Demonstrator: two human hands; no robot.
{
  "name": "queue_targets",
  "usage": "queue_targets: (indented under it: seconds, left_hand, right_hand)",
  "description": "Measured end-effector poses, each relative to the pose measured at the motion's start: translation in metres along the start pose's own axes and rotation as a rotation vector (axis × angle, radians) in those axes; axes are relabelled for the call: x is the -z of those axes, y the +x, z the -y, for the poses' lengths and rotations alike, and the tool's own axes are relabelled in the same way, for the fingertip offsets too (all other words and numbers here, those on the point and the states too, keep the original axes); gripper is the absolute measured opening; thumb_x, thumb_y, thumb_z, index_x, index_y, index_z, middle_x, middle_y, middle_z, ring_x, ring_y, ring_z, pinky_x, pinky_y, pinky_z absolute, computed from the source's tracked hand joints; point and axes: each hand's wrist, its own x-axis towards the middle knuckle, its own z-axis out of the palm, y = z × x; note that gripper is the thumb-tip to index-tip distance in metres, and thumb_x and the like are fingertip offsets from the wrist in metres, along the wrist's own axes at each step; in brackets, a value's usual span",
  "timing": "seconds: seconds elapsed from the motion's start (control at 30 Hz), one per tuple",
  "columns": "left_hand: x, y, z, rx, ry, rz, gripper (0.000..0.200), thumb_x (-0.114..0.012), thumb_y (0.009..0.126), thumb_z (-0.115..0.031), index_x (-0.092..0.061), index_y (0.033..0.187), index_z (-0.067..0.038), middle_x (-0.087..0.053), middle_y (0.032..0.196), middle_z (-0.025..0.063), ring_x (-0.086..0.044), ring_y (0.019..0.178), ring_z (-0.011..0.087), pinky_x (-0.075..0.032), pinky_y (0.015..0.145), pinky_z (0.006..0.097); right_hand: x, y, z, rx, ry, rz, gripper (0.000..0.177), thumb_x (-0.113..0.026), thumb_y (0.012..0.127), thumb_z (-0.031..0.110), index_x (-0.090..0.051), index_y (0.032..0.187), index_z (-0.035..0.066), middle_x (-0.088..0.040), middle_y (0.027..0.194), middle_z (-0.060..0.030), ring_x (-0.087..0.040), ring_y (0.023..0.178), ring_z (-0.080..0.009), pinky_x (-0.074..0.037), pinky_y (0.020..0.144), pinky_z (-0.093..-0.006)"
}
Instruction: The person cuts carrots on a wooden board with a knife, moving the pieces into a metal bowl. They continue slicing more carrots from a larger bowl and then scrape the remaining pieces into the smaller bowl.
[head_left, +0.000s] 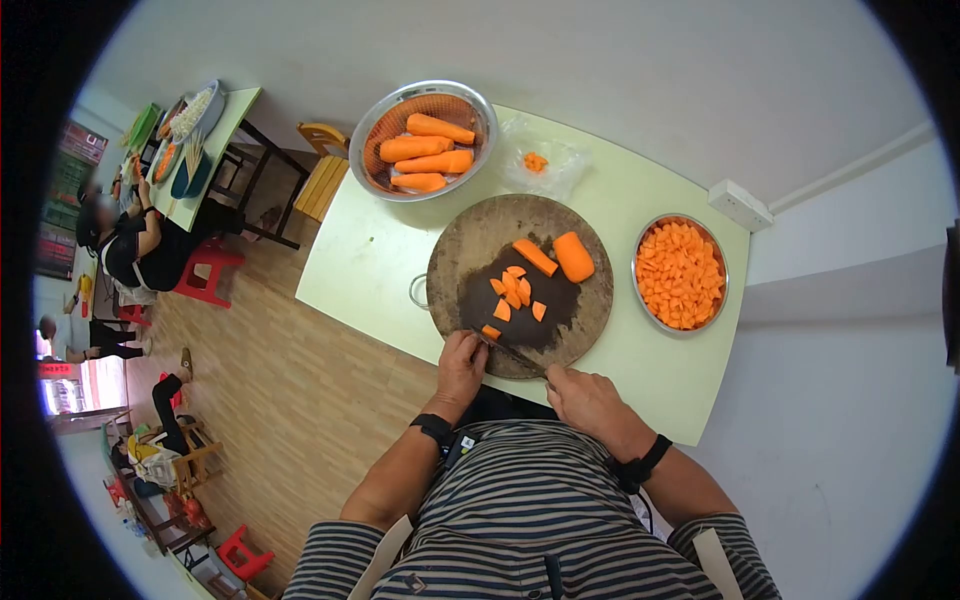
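My right hand (590,398) is closed around the handle of a knife (518,360), whose blade slants over the near edge of a round wooden chopping board (590,335). By the blade's far end, the fingers of my left hand (462,362) are pinched together at a small carrot piece (491,332); their grip is partly hidden. Several cut carrot chunks (512,288) lie scattered on the board's dark, wet middle. Behind them rest a long carrot strip (535,257) and a thick carrot section (573,257).
A metal bowl of diced carrot (682,275) stands right of the board on the pale table (350,270). At the back left are whole peeled carrots (425,147) in a metal basin (484,115), beside a plastic bag (565,165). People sit at another table (238,108) far left.
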Motion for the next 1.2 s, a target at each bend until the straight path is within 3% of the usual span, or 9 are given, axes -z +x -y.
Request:
queue_targets:
  seconds: [0.37, 0.57, 0.63, 0.83, 1.0, 1.07, 1.2]
  left_hand:
    - [-0.001, 0.001, -0.002, 0.005, 0.045, -0.011, 0.018, -0.072, 0.079, 0.003, -0.064, 0.094, 0.000, -0.064, 0.096, 0.0150, -0.063, 0.090, 0.0365, -0.052, 0.077, 0.0414]
    - [-0.002, -0.002, 0.005, 0.003, 0.059, 0.024, 0.019, -0.073, 0.079, 0.002, -0.065, 0.096, -0.002, -0.064, 0.097, 0.0149, -0.062, 0.091, 0.0360, -0.052, 0.078, 0.0419]
    - [-0.001, -0.002, 0.006, -0.004, 0.061, 0.030, 0.019, -0.073, 0.079, 0.002, -0.065, 0.097, -0.002, -0.064, 0.097, 0.0148, -0.062, 0.091, 0.0358, -0.052, 0.078, 0.0418]
    - [-0.001, 0.002, 0.004, -0.051, 0.056, -0.001, 0.015, -0.072, 0.083, 0.001, -0.065, 0.096, -0.002, -0.062, 0.095, 0.0149, -0.064, 0.087, 0.0356, -0.053, 0.074, 0.0391]
    - [0.000, 0.001, 0.000, -0.044, 0.015, -0.014, 0.013, -0.071, 0.086, 0.001, -0.066, 0.098, -0.002, -0.063, 0.095, 0.0146, -0.065, 0.084, 0.0334, -0.053, 0.073, 0.0380]
    - [-0.001, 0.001, -0.005, 0.132, -0.099, -0.002, 0.017, -0.071, 0.083, 0.003, -0.066, 0.099, -0.001, -0.063, 0.095, 0.0142, -0.064, 0.089, 0.0339, -0.053, 0.076, 0.0395]
    - [-0.002, -0.001, -0.001, 0.086, -0.081, -0.015, 0.016, -0.071, 0.083, 0.003, -0.065, 0.097, -0.001, -0.063, 0.094, 0.0147, -0.063, 0.089, 0.0346, -0.052, 0.076, 0.0399]
  right_hand:
    - [0.011, 0.001, 0.005, 0.004, -0.039, 0.047, 0.017, -0.052, 0.097, 0.020, -0.049, 0.098, 0.004, -0.065, 0.077, -0.0197, -0.066, 0.073, -0.0419, -0.051, 0.065, -0.0524]
    - [0.015, 0.016, 0.012, -0.039, -0.072, 0.106, 0.018, -0.055, 0.095, 0.019, -0.050, 0.098, 0.002, -0.066, 0.077, -0.0231, -0.067, 0.077, -0.0433, -0.052, 0.069, -0.0543]
    - [0.008, 0.024, 0.011, -0.038, -0.057, 0.122, 0.019, -0.052, 0.093, 0.014, -0.053, 0.104, -0.002, -0.069, 0.085, -0.0279, -0.070, 0.082, -0.0445, -0.055, 0.073, -0.0543]
    - [0.002, 0.030, 0.003, -0.082, -0.028, 0.095, 0.021, -0.052, 0.095, 0.019, -0.052, 0.107, 0.002, -0.070, 0.088, -0.0239, -0.069, 0.086, -0.0433, -0.053, 0.077, -0.0553]
    - [-0.008, 0.021, -0.014, -0.056, 0.027, -0.006, 0.020, -0.054, 0.095, 0.021, -0.050, 0.104, 0.003, -0.068, 0.081, -0.0215, -0.067, 0.079, -0.0433, -0.052, 0.071, -0.0553]
    - [-0.008, 0.013, -0.012, -0.034, 0.038, -0.057, 0.020, -0.055, 0.095, 0.021, -0.049, 0.102, 0.003, -0.067, 0.079, -0.0207, -0.067, 0.077, -0.0434, -0.052, 0.070, -0.0552]
    - [-0.003, 0.005, -0.005, 0.005, -0.004, -0.015, 0.018, -0.055, 0.095, 0.020, -0.049, 0.101, 0.004, -0.067, 0.080, -0.0210, -0.067, 0.075, -0.0433, -0.052, 0.067, -0.0535]
